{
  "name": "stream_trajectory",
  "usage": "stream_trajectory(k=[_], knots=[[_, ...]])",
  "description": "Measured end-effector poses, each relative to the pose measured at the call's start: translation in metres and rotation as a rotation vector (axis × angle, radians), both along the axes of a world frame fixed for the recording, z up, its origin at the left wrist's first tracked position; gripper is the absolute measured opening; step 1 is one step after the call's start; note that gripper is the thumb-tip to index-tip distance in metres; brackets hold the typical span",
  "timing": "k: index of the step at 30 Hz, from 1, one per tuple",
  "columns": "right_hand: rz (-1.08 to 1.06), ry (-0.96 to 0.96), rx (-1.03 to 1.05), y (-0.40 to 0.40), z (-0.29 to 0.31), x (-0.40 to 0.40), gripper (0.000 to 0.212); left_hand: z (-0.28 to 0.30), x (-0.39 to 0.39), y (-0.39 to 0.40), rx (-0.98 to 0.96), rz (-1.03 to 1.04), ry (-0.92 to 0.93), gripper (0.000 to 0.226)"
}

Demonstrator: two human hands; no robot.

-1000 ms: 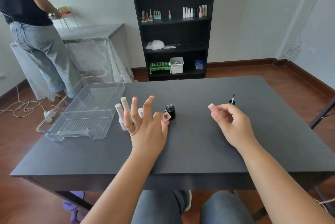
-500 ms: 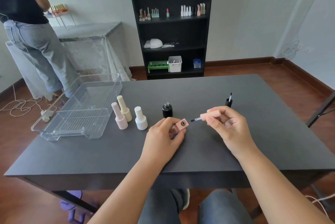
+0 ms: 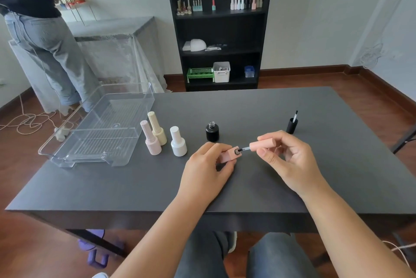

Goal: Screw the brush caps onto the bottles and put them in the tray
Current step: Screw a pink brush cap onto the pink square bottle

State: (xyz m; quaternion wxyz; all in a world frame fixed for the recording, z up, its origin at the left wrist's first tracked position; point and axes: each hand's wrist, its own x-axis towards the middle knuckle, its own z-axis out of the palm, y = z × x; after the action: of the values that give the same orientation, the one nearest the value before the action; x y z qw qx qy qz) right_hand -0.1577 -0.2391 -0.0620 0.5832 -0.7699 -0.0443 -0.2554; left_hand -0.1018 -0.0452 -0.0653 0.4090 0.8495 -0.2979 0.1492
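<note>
Center frame, just above the worktop [image 3: 292, 102]: left hand [image 3: 206, 171] grips the pink bottle [image 3: 227, 155], right hand [image 3: 290, 163] pinches the pink brush cap [image 3: 262, 144], brush tip at the bottle's neck. Clear tray [image 3: 67, 156] sits empty, left.

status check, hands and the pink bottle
Left hand grips pink bottle. Right hand holds pink brush cap, brush entering neck, not screwed. Nothing blocking.

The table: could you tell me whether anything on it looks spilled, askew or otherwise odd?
Nothing looks spilled or damaged. The one oddity is the black brush cap, which stands inverted with its brush pointing up, well apart from its open black bottle. The clear tray overhangs the table's left edge.
</note>
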Motion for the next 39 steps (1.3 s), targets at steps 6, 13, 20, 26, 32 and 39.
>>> stream_trajectory(k=[6,13,20,26,32,39], knots=[[0.037,0.034,-0.079,0.0014,-0.0006,-0.0010,0.019,-0.0003,0.0002,-0.0001,0.027,0.000,-0.025,0.017],[0.071,0.050,-0.128,0.0000,-0.0013,-0.0014,0.027,0.0004,-0.0001,-0.0003,0.034,-0.007,-0.041,0.018],[0.045,0.026,-0.269,0.0032,-0.0019,0.0002,0.025,0.0011,-0.0019,-0.0004,0.038,-0.038,-0.135,0.019],[-0.041,0.012,-0.413,0.0043,-0.0046,0.0025,0.027,-0.0004,0.0003,0.0014,0.055,-0.052,-0.151,0.024],[-0.153,-0.076,-0.575,0.0061,-0.0032,0.0021,0.029,0.0005,0.0002,0.0017,0.108,-0.052,-0.142,0.027],[-0.063,-0.015,-0.433,0.0070,0.0007,-0.0016,0.025,0.0021,-0.0011,0.0029,0.065,-0.087,-0.124,0.025]])
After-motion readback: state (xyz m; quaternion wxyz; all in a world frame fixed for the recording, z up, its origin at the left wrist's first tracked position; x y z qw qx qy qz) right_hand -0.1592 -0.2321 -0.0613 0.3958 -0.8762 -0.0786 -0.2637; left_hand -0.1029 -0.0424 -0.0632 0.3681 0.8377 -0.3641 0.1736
